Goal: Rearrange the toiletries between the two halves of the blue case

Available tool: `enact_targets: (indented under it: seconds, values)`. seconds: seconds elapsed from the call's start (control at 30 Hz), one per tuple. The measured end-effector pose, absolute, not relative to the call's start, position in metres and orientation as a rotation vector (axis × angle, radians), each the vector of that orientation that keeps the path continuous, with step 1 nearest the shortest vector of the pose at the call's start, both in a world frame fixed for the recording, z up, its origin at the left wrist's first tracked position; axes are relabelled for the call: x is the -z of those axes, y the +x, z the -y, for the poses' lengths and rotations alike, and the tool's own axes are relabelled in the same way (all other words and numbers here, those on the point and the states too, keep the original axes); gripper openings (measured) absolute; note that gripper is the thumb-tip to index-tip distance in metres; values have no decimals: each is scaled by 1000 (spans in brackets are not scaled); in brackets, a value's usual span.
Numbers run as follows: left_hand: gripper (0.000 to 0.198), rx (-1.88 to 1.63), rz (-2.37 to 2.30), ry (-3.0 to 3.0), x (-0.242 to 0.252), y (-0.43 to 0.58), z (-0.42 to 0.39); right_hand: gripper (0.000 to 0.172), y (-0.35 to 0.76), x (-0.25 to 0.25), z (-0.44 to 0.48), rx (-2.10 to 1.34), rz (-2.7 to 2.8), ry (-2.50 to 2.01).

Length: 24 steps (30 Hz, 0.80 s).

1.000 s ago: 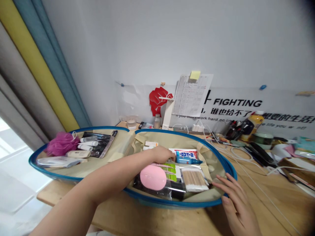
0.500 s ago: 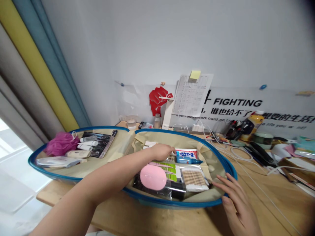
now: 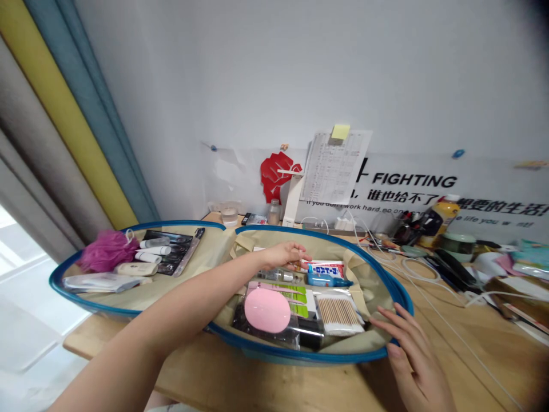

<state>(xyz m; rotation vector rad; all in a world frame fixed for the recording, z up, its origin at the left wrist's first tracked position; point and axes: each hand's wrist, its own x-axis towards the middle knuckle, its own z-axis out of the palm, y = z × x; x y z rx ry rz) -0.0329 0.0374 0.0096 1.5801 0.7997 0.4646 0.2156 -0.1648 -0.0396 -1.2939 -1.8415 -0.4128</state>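
An open oval case with a blue rim (image 3: pixel 300 355) lies on a wooden desk, both beige halves spread flat. My left hand (image 3: pixel 283 254) reaches over the right half, raised a little above the contents, with its fingertips pinched on something small I cannot make out. Just under it lie a small clear bottle (image 3: pixel 274 276), a toothpaste box (image 3: pixel 326 267) and a blue tube (image 3: pixel 328 281). Nearer me are a pink round pad (image 3: pixel 267 310) and a pack of cotton swabs (image 3: pixel 338 313). My right hand (image 3: pixel 412 355) rests with fingers spread on the case's right rim.
The left half holds a pink bath pouf (image 3: pixel 105 250) and several small tubes (image 3: pixel 153 250). Cables (image 3: pixel 433 297), an orange-capped bottle (image 3: pixel 440 220), a green bowl (image 3: pixel 458 243) and clutter fill the desk's right side. A glass cup (image 3: pixel 229 214) stands at the wall; curtains (image 3: pixel 64 131) hang left.
My left hand has lifted off the items in the case and drawn its fingertips into a pinch, uncovering the clear bottle below. My right hand has stayed on the rim.
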Motion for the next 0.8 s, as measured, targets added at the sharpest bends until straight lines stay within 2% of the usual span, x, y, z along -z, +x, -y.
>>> enact_targets:
  seconds: [0.2,0.37,0.5,0.8]
  values:
    - [39,-520,-783,1629,-2,-33,-40,31,216,39,165,419,1855,-1293]
    - [19,-567,-819,1863,0,-27,-34,31,215,38,166,411,1855,-1290]
    - [13,-507,-839,2098,4,-24,-23,33,215,38,166,388,1839,-1301]
    - [22,-238,-869,2405,14,-28,-27,35,216,38,167,364,1836,-1325]
